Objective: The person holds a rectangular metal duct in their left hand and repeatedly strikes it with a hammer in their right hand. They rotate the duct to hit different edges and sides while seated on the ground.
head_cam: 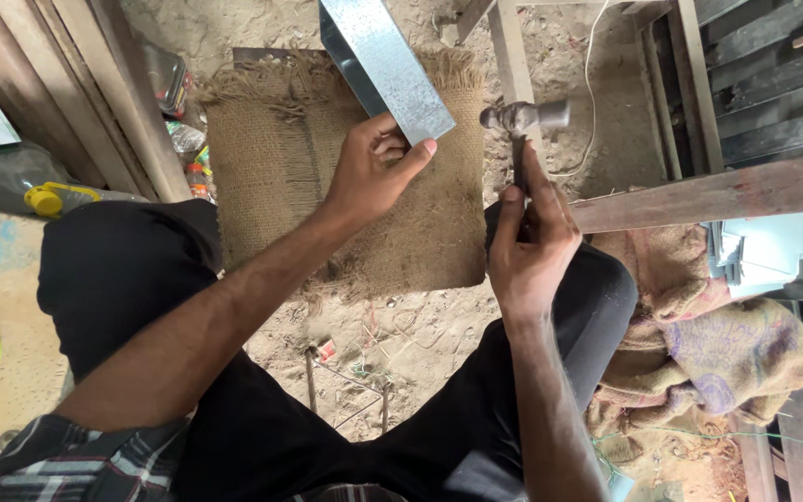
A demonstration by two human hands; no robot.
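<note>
My left hand [374,172] grips the near end of a long folded strip of shiny sheet metal [385,63] that slants up and to the left over a burlap mat [271,158]. My right hand [532,246] is closed around the handle of a hammer [524,118], whose dark metal head hangs level just right of the strip's end, above the mat's right edge. I sit on the ground with my knees in black trousers spread on both sides of the mat.
Wooden planks [95,102] lean at the left beside a plastic bottle with a yellow cap [48,198]. A wooden beam [699,195] and dark slats lie at the right, with burlap sacks [717,353] and stacked metal sheets [759,251]. The ground is sandy.
</note>
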